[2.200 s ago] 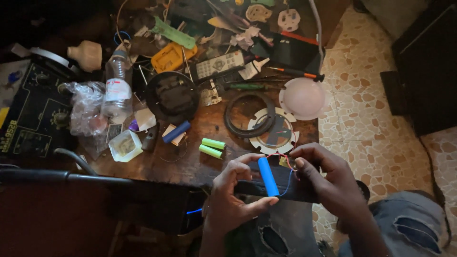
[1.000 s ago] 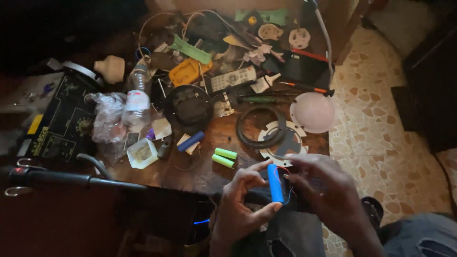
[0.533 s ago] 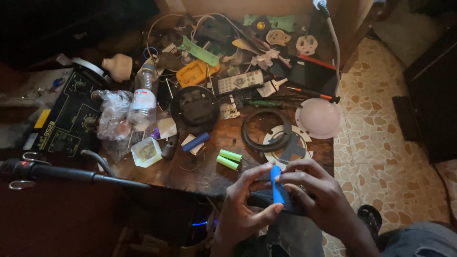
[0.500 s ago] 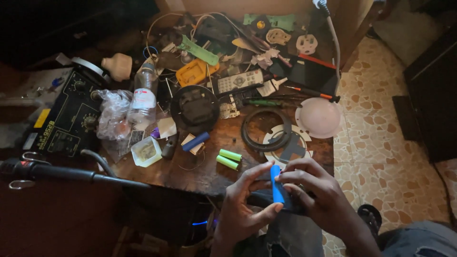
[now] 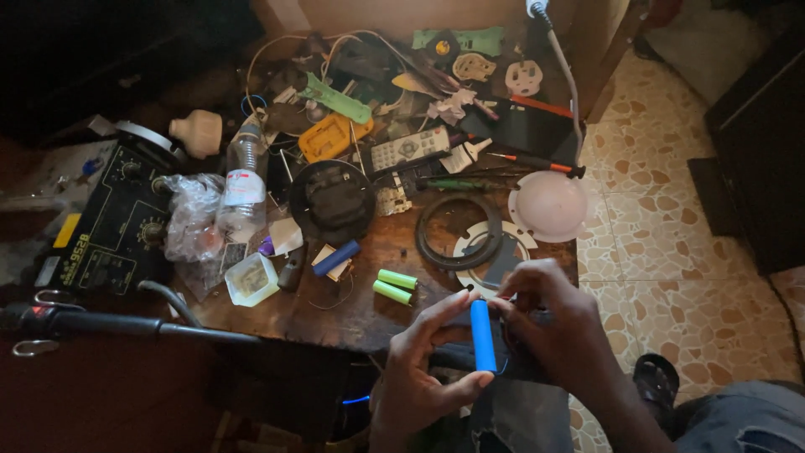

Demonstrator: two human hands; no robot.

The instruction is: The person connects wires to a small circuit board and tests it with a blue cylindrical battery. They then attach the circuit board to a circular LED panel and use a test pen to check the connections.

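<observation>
Two bare hands meet just below the near edge of the cluttered wooden table (image 5: 369, 315), both closed on one blue cylindrical battery cell (image 5: 481, 335) that stands nearly upright between them. The left hand (image 5: 423, 373) curls around it from the left, thumb pressed against the lower end and fingers against the upper part. The right hand (image 5: 553, 323) is bent over the top end from the right, fingertips pinched at the cell's cap; a dark flat object lies beneath the hands, too dim to identify.

Just beyond the left hand, two light green cylindrical cells (image 5: 394, 286) lie side by side on the wood, almost touching. Further left rests a second blue cylindrical cell (image 5: 335, 258), near a small clear plastic box (image 5: 251, 278). Beside the right hand sit a black rubber ring (image 5: 459, 231) and a white round plastic dome (image 5: 549, 205). Behind them are a grey remote control (image 5: 409, 149), a clear plastic bottle (image 5: 243, 184) and a black bench power unit with dials (image 5: 113, 226).
</observation>
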